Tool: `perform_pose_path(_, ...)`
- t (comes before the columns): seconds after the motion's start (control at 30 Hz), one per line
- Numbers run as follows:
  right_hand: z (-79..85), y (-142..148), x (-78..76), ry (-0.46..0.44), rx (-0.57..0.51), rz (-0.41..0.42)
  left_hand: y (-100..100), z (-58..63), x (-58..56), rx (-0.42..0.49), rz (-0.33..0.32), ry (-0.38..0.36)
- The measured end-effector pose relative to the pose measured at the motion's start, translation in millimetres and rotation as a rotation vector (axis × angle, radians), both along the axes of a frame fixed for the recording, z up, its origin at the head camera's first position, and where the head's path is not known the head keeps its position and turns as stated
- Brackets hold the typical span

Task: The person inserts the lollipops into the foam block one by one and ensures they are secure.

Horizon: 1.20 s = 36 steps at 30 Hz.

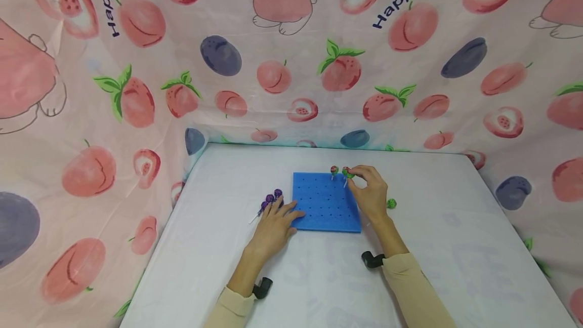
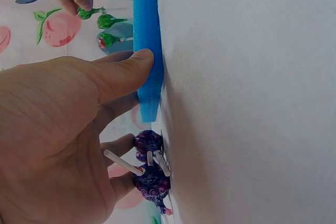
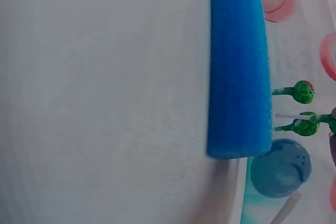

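A blue foam board [image 1: 319,206] with rows of small holes lies on the table. Two green-and-red lollipops [image 3: 303,92] stand in its far right part, sticks down. My right hand [image 1: 371,191] pinches another green lollipop [image 2: 86,12] by its head just above the board, its white stick hanging below. My left hand [image 1: 273,224] rests at the board's left edge; in the left wrist view the thumb [image 2: 142,62] lies against the board's side. Its other fingers are spread beside several purple lollipops [image 1: 269,198], which lie on the table left of the board.
To the right of my right hand a green lollipop [image 1: 391,203] lies on the white tabletop [image 1: 455,247], partly hidden by that hand. A fruit-patterned cloth [image 1: 273,105] hangs behind the table and along both sides.
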State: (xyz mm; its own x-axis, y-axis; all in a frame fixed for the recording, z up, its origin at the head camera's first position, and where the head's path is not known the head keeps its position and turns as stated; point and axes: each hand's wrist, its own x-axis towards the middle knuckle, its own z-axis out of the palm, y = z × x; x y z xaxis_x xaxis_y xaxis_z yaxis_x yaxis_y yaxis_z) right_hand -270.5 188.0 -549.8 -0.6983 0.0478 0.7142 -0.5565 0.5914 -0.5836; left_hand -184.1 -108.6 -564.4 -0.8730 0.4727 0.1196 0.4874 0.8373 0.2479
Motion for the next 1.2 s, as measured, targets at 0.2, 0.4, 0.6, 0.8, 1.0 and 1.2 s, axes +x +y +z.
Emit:
perform_pose_path(0.2,-2.2,-0.7,-2.2,0.0,0.013,-0.004,-0.4,1.6,0.9,0.02,-0.009,0.009)
perform_pose_path(0.4,-4.0,-1.2,-4.4,-0.014,0.03,-0.012,0.0,3.2,1.6,0.023,-0.009,0.007)
perform_pose_path(0.6,-5.6,-1.4,-5.8,-0.006,0.033,-0.012,-0.2,2.4,1.3,0.028,-0.005,0.001)
perform_pose_path(0.8,-6.8,-1.1,-6.3,-0.022,0.046,-0.017,-0.3,2.6,1.8,0.032,-0.002,-0.003)
perform_pose_path(1.0,-7.5,-0.9,-7.2,-0.028,0.052,-0.008,-0.3,4.3,2.4,0.032,-0.001,-0.005)
perform_pose_path(1.2,-11.5,0.0,-8.5,-0.022,0.063,-0.013,-0.2,4.6,2.3,0.028,-0.002,-0.008)
